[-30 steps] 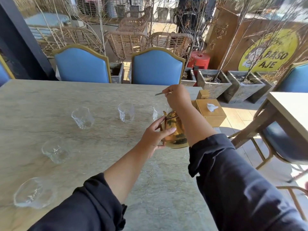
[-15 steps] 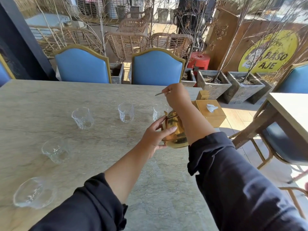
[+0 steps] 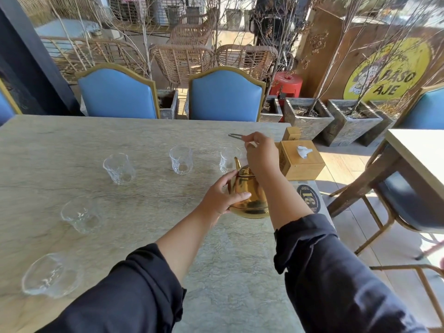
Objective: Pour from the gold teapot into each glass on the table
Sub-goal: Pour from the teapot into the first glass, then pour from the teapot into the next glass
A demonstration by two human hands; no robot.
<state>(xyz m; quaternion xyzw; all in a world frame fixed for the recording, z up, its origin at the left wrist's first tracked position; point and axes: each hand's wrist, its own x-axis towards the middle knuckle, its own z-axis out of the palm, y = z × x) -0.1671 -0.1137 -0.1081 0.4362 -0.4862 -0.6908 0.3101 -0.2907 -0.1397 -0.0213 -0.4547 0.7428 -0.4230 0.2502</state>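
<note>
The gold teapot (image 3: 249,198) stands on the stone table (image 3: 144,131) near its right edge, its spout toward the far right glass (image 3: 227,160). My left hand (image 3: 222,197) cups the pot's left side. Above the pot, my right hand (image 3: 260,153) pinches its thin wire handle (image 3: 233,136). Four more clear glasses stand apart on the table: far middle (image 3: 181,160), far left (image 3: 119,168), near left (image 3: 80,215) and nearest left (image 3: 51,275). All look empty.
A wooden tissue box (image 3: 300,162) sits just right of the pot, with a round number tag (image 3: 308,198) on the table edge. Two blue chairs (image 3: 223,99) face me across the table. Another table (image 3: 418,155) and chair stand to the right.
The teapot has turned so its spout now shows, pointing at the far right glass. My right hand has dropped slightly with the handle. My left hand stays on the pot's side.
</note>
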